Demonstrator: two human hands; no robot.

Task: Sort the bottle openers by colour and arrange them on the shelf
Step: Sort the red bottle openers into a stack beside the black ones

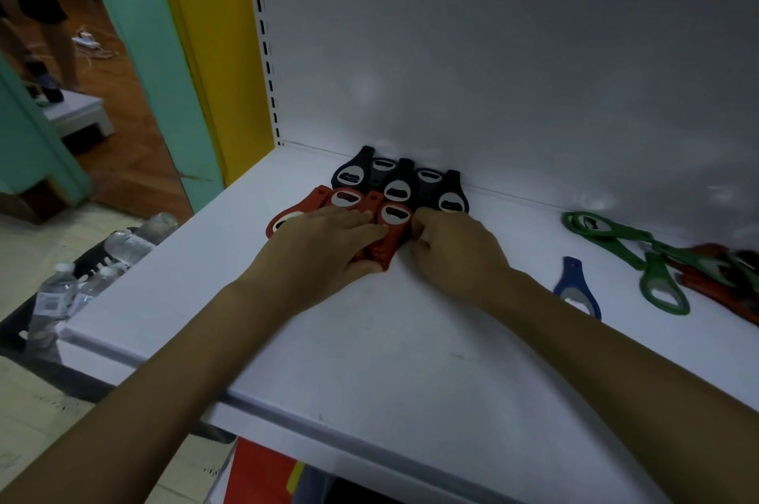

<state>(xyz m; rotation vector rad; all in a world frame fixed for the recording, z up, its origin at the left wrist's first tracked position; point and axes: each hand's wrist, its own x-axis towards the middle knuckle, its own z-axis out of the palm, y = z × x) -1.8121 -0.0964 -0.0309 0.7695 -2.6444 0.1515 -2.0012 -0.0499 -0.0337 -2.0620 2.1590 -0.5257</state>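
The fingers (355, 218) of the left hand (324, 249) are laid fairly straight over the red bottle openers (394, 216), with the thumb set at their near end. The right hand (456, 251) is held curled against the group's right side; whether anything is pinched cannot be told. Just behind, black bottle openers (396, 185) are ranged against the shelf's (369, 339) far wall. Well to the right, a blue opener (573, 277), green openers (653, 267) and further red ones (698, 284) are left loose.
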